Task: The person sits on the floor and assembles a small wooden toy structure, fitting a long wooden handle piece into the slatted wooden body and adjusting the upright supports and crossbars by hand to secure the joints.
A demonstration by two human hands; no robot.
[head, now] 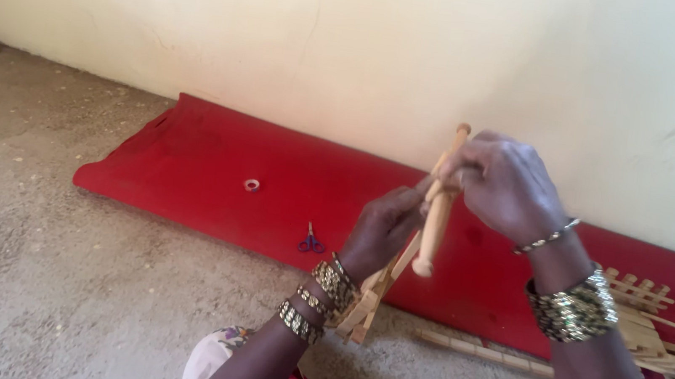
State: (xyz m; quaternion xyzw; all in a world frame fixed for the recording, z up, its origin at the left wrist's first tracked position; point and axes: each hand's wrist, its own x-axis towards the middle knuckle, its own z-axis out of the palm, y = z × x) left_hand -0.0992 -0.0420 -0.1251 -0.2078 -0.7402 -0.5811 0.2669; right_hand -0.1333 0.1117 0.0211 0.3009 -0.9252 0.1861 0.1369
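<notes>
Above the near edge of the red mat, in the middle of the view, your two hands meet around a wooden piece. Your right hand is closed around the upper part of a round wooden rod, which stands almost upright, with its rounded lower end hanging free and its top end showing above your fingers. Your left hand is clenched on a flat wooden frame made of thin slats, and this frame goes down and to the left, past your wrist with the bracelets. The rod and the frame touch each other between your hands, but I cannot tell how they are joined. On the mat, to the left of your hands, small scissors with blue handles lie flat, and farther left and a little farther away is a small roll of tape. At the right side, more wooden slat pieces lie in a pile on the mat, and one long wooden strip lies on the concrete floor just near the mat's edge. The pale wall stands behind the mat.
</notes>
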